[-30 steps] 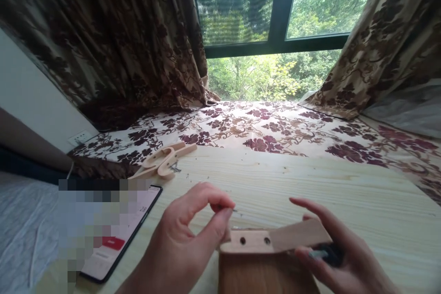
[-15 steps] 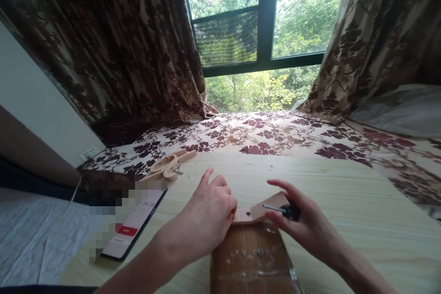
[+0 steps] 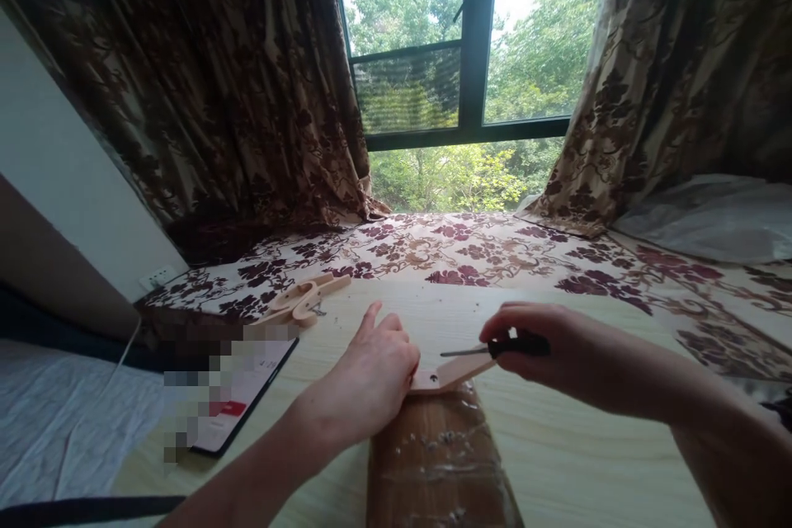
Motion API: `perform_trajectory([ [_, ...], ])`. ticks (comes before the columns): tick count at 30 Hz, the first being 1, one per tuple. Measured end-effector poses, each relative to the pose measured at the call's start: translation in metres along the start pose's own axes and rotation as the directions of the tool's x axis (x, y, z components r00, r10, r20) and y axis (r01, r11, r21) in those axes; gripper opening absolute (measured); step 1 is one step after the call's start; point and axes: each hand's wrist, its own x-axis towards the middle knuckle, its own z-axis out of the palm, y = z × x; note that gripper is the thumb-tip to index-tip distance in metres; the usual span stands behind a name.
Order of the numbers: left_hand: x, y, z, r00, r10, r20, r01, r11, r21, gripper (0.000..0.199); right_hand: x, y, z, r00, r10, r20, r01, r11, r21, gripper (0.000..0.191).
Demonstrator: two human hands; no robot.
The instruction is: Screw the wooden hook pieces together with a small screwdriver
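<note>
My right hand [image 3: 550, 351] is closed around the dark handle of a screwdriver [image 3: 464, 351], its metal shaft pointing left. The shaft hovers just above a pale angled wooden piece [image 3: 458, 373], which has a dark hole or screw head near its bend. My left hand [image 3: 380, 379] presses the left end of that wooden piece, fingers curled round it and thumb raised. Below the piece is a brown block [image 3: 433, 462] wrapped in clear tape, partly under the wood.
Several curved wooden parts [image 3: 306, 301] lie at the table's far left, with small screws [image 3: 319, 309] beside them. A phone or tablet [image 3: 247, 396] rests at the left edge of the pale table [image 3: 594, 429]. Beyond are a floral-covered ledge [image 3: 470, 252] and a window.
My right hand has lifted and turned, bringing the screwdriver up and left so that its shaft is over the wooden piece. My left hand stays on the wood; the view has shifted slightly.
</note>
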Motion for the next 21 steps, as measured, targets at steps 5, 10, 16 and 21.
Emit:
perform_trajectory([
  [5, -0.002, -0.002, 0.004, 0.999, -0.041, -0.023, 0.040, 0.999, -0.020, 0.020, 0.014, -0.019, -0.006, 0.993, -0.104, -0.050, 0.100, 0.992, -0.076, 0.011],
  [10, -0.004, -0.004, 0.006, 0.998, -0.063, -0.029, 0.061, 0.997, -0.045, 0.020, 0.012, -0.029, 0.002, 0.994, -0.109, 0.002, 0.109, 0.987, -0.118, 0.011],
  [16, -0.003, -0.003, 0.006, 0.998, -0.051, -0.039, 0.049, 0.997, -0.054, 0.023, 0.012, -0.037, 0.019, 0.989, -0.140, 0.042, 0.143, 0.984, -0.103, 0.018],
  [21, -0.003, -0.005, 0.009, 0.999, -0.040, -0.036, 0.038, 0.997, -0.061, 0.022, 0.014, -0.040, 0.025, 0.984, -0.161, 0.080, 0.168, 0.982, -0.081, 0.020],
])
